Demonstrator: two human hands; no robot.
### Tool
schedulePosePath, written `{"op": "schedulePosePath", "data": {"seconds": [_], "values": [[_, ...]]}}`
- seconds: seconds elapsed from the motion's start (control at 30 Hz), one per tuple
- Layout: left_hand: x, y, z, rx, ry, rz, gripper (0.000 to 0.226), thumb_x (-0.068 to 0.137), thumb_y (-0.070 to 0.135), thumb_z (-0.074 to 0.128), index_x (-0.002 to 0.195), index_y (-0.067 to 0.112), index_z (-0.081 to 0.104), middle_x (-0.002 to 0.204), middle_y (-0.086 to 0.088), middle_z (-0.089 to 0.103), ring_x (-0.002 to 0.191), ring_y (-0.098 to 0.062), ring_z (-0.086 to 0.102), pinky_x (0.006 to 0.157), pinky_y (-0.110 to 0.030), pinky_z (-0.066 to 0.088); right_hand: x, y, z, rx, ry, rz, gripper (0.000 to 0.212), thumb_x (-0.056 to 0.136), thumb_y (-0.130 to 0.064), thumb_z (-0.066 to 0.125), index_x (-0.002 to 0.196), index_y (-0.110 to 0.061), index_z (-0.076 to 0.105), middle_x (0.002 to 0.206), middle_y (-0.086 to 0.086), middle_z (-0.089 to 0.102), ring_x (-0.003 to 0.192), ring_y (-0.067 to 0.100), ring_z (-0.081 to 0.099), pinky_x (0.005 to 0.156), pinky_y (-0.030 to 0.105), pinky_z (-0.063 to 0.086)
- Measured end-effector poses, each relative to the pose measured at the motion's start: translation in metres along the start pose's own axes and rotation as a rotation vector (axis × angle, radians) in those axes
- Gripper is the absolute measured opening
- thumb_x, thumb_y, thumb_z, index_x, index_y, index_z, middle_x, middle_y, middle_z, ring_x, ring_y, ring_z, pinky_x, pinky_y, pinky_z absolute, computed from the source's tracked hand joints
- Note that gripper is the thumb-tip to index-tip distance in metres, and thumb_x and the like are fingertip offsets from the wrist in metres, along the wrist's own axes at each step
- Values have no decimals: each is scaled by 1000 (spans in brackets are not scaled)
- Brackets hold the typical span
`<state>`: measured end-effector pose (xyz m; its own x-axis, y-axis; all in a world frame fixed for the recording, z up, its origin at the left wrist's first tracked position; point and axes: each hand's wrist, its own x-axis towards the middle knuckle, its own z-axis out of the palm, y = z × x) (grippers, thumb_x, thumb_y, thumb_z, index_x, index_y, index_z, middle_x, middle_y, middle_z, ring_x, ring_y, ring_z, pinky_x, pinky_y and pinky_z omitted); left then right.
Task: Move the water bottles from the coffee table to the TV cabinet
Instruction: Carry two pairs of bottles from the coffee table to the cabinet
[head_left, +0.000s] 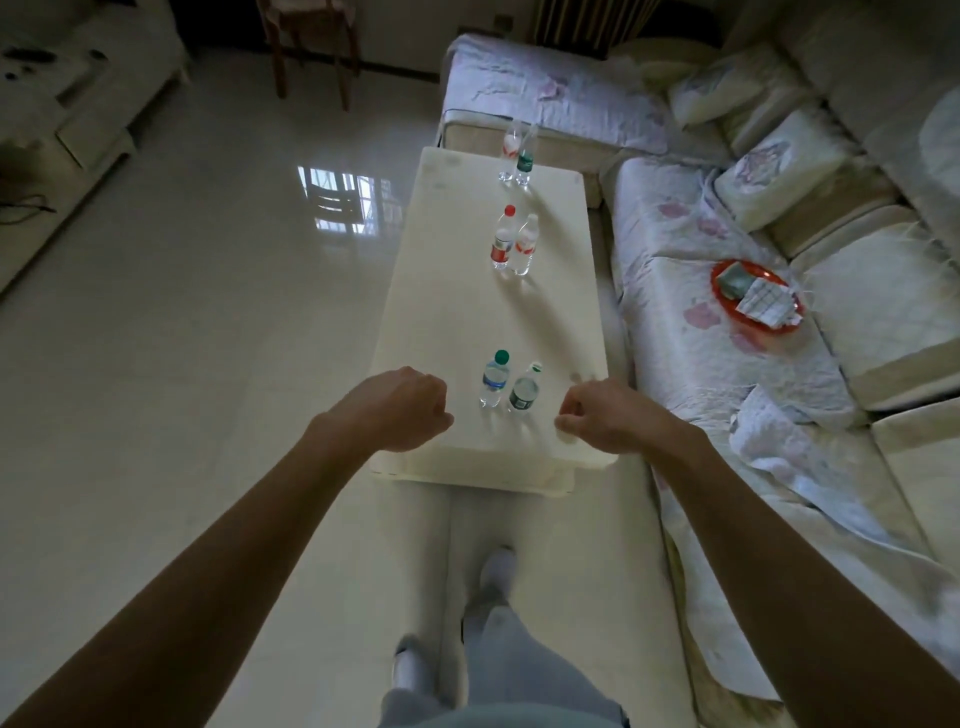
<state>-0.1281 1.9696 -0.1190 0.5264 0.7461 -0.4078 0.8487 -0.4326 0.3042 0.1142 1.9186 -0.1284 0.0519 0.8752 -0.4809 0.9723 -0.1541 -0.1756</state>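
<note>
A white coffee table (457, 322) runs away from me, with several water bottles standing on it in pairs. Nearest me stand a blue-label bottle with a green cap (494, 379) and a dark-green-label bottle (524, 389). Mid-table stand a red-cap bottle (503, 239) and a clear bottle with a red label (526, 245). At the far end is another pair (517, 153). My left hand (400, 408) hovers left of the nearest pair, fingers curled, holding nothing. My right hand (597, 413) hovers to their right, fingers loosely curled, holding nothing. The TV cabinet (67, 104) is at the far left.
A long sofa (727, 322) with a pale cover flanks the table's right side, carrying a red tray (756, 293) with small packs. A wooden chair (311, 47) stands at the back. Glossy floor (182, 312) lies between table and cabinet. My legs and feet are below.
</note>
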Motion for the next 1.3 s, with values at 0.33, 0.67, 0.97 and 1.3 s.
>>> {"op": "schedulePosePath", "data": {"seconds": [0.33, 0.67, 0.97, 1.3], "values": [[116, -1, -24, 83, -68, -11, 29, 93, 34, 50, 101, 11, 65, 101, -11, 69, 86, -27, 65, 81, -40, 56, 103, 44, -13, 55, -37, 33, 29, 91, -36, 53, 94, -12, 70, 98, 7, 71, 88, 25, 66, 79, 41, 56], [234, 3, -4, 100, -218, -21, 29, 93, 33, 49, 98, 10, 65, 97, -12, 69, 86, -28, 66, 77, -39, 56, 204, 93, -5, 106, -139, 11, 28, 91, -31, 50, 100, -11, 67, 100, 10, 69, 88, 28, 65, 78, 40, 54], [318, -44, 66, -137, -254, -84, 18, 95, 26, 52, 101, 14, 64, 102, -5, 68, 82, -17, 59, 69, -27, 46, 268, 126, 59, 313, -211, 165, 24, 88, -30, 50, 92, -14, 67, 98, 7, 70, 87, 25, 64, 81, 42, 54], [413, -82, 188, -704, -259, -361, 47, 89, 12, 62, 134, 13, 45, 127, -11, 57, 101, -25, 63, 84, -44, 57, 339, 160, 186, 884, -44, 632, 28, 84, -18, 59, 111, -16, 58, 104, 6, 68, 95, 25, 64, 83, 35, 51]]}}
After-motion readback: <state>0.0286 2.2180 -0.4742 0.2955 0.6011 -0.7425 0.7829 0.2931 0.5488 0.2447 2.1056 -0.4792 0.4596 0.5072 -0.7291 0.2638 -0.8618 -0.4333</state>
